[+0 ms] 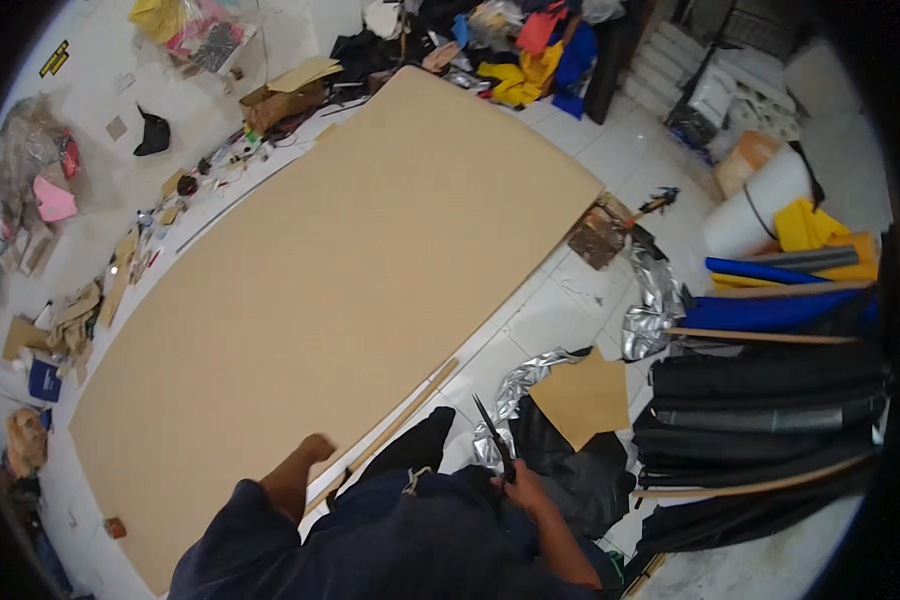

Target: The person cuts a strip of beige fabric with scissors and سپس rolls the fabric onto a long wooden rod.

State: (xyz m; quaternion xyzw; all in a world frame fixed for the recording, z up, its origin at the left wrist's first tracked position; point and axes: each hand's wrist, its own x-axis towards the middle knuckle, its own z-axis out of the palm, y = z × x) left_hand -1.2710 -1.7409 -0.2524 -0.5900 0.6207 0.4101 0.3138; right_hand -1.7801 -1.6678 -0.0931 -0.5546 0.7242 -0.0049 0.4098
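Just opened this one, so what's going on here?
The person's right hand holds dark scissors, off to the right of a large tan sheet spread out in front. The left hand is by the sheet's near edge; whether it grips anything is unclear. Black rolled material lies farther right.

The fisheye camera looks down from the wearer's head, past a navy shirt [420, 540], well above the tan sheet [320, 280].

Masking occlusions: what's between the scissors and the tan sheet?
Head view, going left from the scissors: white floor tile, a black-clad leg, then a wooden stick before the sheet.
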